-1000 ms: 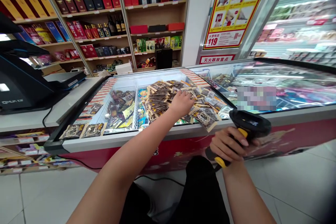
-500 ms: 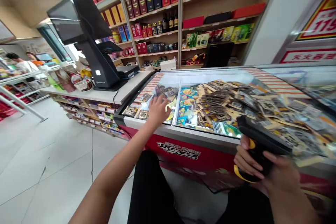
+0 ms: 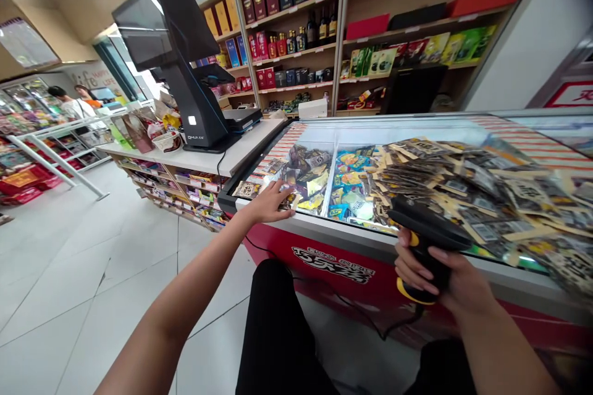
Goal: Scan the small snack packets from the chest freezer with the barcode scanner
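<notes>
Leftward across the freezer goes my left hand [image 3: 271, 202]: a second ago it lay on the heap, and now it rests at the near left corner of this long red chest freezer with a glass top [image 3: 278, 244]. My view has swung left too, bringing in the tall black till terminal [image 3: 194, 105] on the pale counter [image 3: 250, 142].

That hand is palm down, fingers spread, over a small flat brown plastic packet with cream ends [image 3: 291, 200]; whether my thumb pinches it I cannot tell. Another such packet [image 3: 247, 189] lies just beside it, closer to the corner. I take it they sit along the near edge to stay apart from the big loose heap of similar brown packets [image 3: 477, 191], which spreads from the middle rightward and reaches the near edge.

My right hand [image 3: 456, 278] is closed round the handle of a black handheld barcode scanner with yellow trim [image 3: 426, 225], nose turned left, probably gripped so to keep a finger near the trigger. Its black cable [image 3: 402, 323] sags from the handle's foot, slack enough, I judge, to let it travel along the freezer.

Between my hands, a white upright divider [image 3: 330, 179] seems to keep the blue and yellow plastic packets [image 3: 349, 176] from the mixed dark bags [image 3: 310, 166] on its left.
</notes>
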The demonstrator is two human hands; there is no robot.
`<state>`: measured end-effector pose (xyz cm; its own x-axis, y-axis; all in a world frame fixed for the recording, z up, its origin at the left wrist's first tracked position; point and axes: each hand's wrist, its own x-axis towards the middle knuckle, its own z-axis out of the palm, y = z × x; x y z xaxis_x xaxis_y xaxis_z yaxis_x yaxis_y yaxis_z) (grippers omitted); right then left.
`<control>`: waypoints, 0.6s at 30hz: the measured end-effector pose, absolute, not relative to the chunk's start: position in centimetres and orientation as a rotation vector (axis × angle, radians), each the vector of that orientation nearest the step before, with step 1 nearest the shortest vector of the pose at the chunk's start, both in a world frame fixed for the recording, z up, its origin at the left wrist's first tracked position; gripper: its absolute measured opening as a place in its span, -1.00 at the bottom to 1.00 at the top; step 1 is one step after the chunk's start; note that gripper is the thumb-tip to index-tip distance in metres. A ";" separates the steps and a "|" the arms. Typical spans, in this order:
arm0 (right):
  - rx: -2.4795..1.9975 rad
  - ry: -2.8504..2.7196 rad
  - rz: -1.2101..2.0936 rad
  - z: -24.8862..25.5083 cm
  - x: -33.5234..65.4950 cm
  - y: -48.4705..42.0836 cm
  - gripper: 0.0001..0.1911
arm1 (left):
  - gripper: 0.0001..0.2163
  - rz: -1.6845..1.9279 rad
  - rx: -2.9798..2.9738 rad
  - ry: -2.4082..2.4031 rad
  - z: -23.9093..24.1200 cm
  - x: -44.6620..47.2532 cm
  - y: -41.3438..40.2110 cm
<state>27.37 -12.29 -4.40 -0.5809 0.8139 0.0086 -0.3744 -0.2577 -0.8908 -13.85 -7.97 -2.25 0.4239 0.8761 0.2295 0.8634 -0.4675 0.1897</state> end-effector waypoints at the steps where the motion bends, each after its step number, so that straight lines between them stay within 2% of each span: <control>1: -0.606 -1.185 1.918 -4.3 27.5 -12.3 -0.62 | -0.34 0.499 2.613 1.567 -2.2 -13.5 -7.9; 6: -0.611 -1.177 1.912 -4.1 27.8 -12.1 -0.63 | -0.43 0.825 2.417 1.420 -2.2 -11.2 -6.9; 11: -0.696 -1.239 1.832 -2.8 26.7 -11.0 -0.65 | -0.18 1.530 1.383 1.166 -1.5 -8.0 -3.1; 14: -0.786 -1.317 1.765 -1.6 25.6 -10.2 -0.65 | -0.16 1.609 0.899 0.967 -0.9 -6.8 -1.0; 18: -0.775 -1.375 1.732 -0.9 24.1 -9.3 -0.60 | -0.21 1.583 0.743 0.850 -1.0 -6.5 0.2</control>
<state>24.14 -9.31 -0.87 -0.5123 0.8588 0.0051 -0.1996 -0.1133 -0.9733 -6.46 0.17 -1.04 -0.1653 0.9861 0.0174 -0.5299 -0.1037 0.8417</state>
